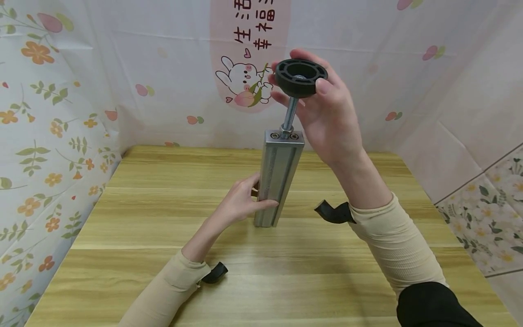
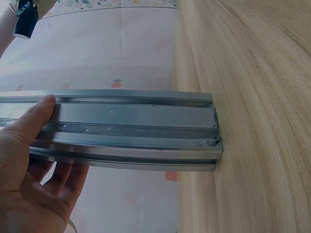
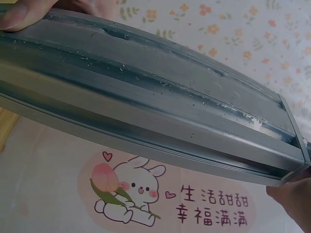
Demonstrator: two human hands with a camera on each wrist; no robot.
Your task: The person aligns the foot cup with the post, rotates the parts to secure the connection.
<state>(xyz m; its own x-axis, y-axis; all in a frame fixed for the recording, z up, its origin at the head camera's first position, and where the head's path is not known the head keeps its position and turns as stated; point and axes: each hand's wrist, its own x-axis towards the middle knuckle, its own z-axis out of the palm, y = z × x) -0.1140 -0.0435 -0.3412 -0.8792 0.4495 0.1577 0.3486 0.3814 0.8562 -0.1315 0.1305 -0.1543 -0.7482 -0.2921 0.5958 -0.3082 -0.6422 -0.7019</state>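
Note:
A slotted aluminium profile [image 1: 278, 181] stands upright on the wooden table, leaning slightly. My left hand [image 2: 36, 179] grips it low down, thumb on the near face and fingers behind. From the end plate [image 1: 284, 136] on top, between two screws, rises a threaded rod [image 1: 290, 113] with a nut. The rod carries a round black levelling foot [image 1: 301, 88]. My right hand [image 1: 327, 109] holds this foot by its rim, thumb in front and fingers at the back. In the right wrist view the profile [image 3: 160, 97] fills the middle, and the foot is mostly out of sight.
The wooden table [image 1: 163, 218] spreads around the profile, with its back edge near a printed cloth [image 1: 163, 109]. Floral cloth [image 1: 49, 159] hangs on the left. Black curved pieces [image 1: 333, 213] stick out from both beige sleeves [image 1: 392, 240].

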